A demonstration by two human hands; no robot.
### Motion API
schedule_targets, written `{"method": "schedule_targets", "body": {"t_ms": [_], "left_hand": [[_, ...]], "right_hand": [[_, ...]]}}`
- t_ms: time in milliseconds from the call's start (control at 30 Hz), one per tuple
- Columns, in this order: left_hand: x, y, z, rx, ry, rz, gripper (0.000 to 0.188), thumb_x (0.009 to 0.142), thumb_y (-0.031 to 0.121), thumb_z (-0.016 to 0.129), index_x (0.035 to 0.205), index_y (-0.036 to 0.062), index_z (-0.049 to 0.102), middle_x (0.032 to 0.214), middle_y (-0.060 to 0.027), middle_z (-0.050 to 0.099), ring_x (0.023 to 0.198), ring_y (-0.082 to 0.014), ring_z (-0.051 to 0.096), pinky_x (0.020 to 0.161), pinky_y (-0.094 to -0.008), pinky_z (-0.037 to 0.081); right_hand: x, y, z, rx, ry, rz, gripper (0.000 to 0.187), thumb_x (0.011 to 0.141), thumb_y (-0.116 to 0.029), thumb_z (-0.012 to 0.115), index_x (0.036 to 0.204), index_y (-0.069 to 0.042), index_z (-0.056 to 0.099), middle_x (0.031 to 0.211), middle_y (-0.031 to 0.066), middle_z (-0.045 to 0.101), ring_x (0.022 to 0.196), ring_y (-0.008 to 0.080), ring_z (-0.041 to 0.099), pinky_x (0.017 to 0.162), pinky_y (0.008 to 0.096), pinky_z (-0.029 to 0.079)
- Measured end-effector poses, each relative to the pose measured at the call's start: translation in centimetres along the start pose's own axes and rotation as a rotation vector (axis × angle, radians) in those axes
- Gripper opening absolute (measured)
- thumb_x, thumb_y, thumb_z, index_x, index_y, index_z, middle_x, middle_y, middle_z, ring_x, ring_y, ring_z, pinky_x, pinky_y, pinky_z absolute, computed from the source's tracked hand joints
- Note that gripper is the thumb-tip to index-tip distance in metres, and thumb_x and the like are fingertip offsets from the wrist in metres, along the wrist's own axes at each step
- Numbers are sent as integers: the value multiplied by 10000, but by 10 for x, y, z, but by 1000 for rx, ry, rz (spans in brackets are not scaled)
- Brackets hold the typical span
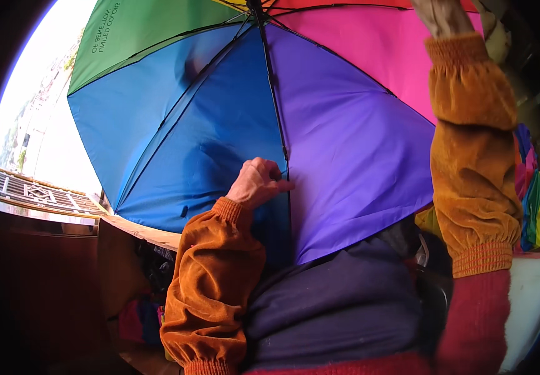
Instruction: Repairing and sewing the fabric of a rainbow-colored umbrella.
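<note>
An opened umbrella (351, 144) fills the upper middle, its inner side facing me. The panels are green, blue, purple, pink and red, with a bit of yellow at the top edge. Thin black ribs spread from a dark hub (255, 6) at the top. With fingers closed, my left hand (256, 182) pinches a black rib (273, 94) where blue meets purple. My right hand (443, 17) reaches up beside the pink panel at the top right; its fingers lie beyond the picture's edge. Both forearms wear orange-brown sleeve covers.
Folded multicoloured fabric (535, 203) hangs or lies at the far right, above a pale surface (532, 300). On the left are an ornate metal railing (39, 194) and a dark brown panel (39, 269). A pink and blue bundle (135, 320) sits low left, in shadow.
</note>
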State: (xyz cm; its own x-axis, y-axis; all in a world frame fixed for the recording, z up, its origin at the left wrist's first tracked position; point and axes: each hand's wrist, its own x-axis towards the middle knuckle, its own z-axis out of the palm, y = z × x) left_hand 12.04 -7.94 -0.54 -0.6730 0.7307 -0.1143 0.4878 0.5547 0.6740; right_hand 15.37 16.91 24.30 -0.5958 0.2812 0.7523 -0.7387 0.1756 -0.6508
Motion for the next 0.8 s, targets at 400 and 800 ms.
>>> {"method": "schedule_targets", "body": {"t_ms": [400, 800], "left_hand": [[39, -51, -66, -51, 590, -151, 220, 766, 220, 610, 699, 15, 568, 566, -35, 502, 511, -113, 462, 500, -283, 400], [11, -97, -135, 590, 702, -442, 175, 743, 196, 599, 842, 54, 575, 875, -132, 565, 829, -332, 557, 695, -422, 437]], "right_hand": [[-136, 150, -26, -96, -104, 1073, 129, 799, -127, 587, 770, -4, 560, 659, 55, 548, 496, 112, 555, 460, 278, 519], [-132, 203, 40, -82, -163, 971, 121, 780, -102, 575, 729, 6, 554, 591, 69, 546, 463, 138, 558, 422, 258, 489]]}}
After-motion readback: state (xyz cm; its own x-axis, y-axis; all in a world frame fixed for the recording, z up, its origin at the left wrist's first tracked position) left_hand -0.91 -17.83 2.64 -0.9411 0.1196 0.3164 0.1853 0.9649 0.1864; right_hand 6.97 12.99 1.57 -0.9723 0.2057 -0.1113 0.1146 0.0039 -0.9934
